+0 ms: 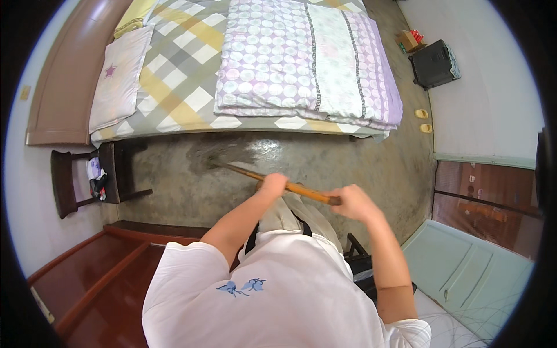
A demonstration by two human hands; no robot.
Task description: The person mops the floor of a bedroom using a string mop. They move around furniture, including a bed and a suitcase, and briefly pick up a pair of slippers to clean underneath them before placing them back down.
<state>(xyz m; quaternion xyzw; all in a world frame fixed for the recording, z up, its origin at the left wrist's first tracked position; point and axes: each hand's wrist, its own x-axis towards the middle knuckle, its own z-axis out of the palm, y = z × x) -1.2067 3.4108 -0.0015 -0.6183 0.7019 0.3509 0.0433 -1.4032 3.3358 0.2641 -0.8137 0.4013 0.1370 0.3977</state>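
A long yellow-brown wooden pole [310,192] slants across the front of my body, from the right down toward the floor at the left. My left hand [274,184] is wrapped round its middle. Near the pole's dark upper end, my right hand [351,202] is closed on it, slightly blurred. The pole's far end thins out and smears into a dark patch of floor near the bed, so what is fixed there cannot be made out. The grey concrete floor [174,174] has a wet-looking shine in front of the bed.
Ahead stands a bed with a checked sheet [185,87], a folded quilt [267,64] and a pillow [119,81]. A dark stool [107,174] is at left. On the right are a black suitcase [432,64], yellow slippers [426,127] and a pale green door [464,272].
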